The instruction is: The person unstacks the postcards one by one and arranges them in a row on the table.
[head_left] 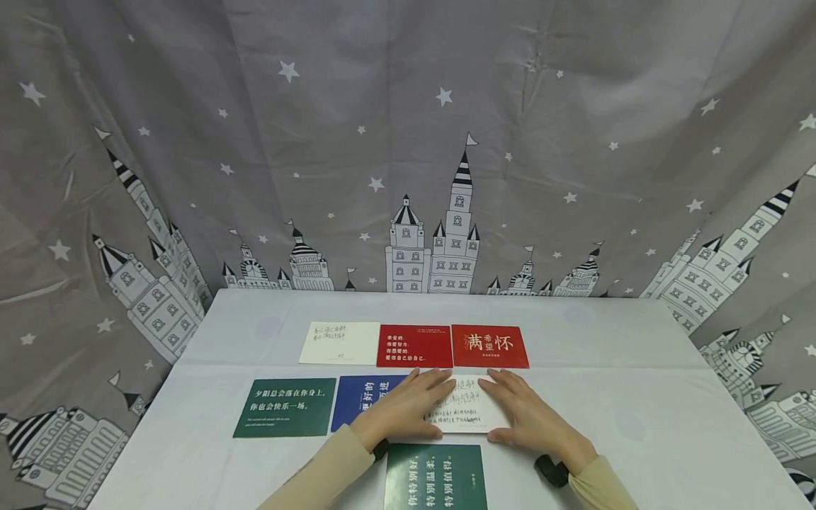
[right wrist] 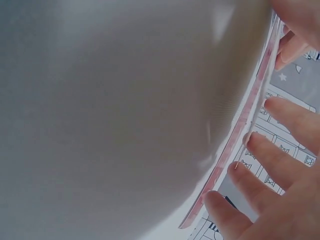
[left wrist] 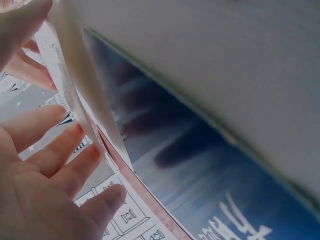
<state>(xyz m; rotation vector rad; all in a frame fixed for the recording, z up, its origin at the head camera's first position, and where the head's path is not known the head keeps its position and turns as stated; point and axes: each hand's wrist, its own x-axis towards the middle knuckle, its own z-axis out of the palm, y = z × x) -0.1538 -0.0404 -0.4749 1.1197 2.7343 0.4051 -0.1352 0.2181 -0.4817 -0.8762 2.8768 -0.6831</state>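
Observation:
A white postcard with handwriting [head_left: 468,405] lies flat in the middle row, between my two hands. My left hand [head_left: 411,404] rests at its left side, fingers spread and fairly straight, fingertips touching the card. Against its right side rests my right hand [head_left: 530,419], also with extended fingers. Under the left hand is part of a blue card [head_left: 357,400]; the left wrist view shows this blue card [left wrist: 175,150] with dark finger reflections. Near the wrists, a green card with vertical white writing [head_left: 435,478] lies at the front edge of the view.
Along the back row lie a cream handwritten card [head_left: 340,343], a red card with white text [head_left: 414,347] and another red card with large characters [head_left: 490,347]. Another green card [head_left: 285,407] is at left. The white table [head_left: 637,347] meets a grey castle-print curtain [head_left: 357,156].

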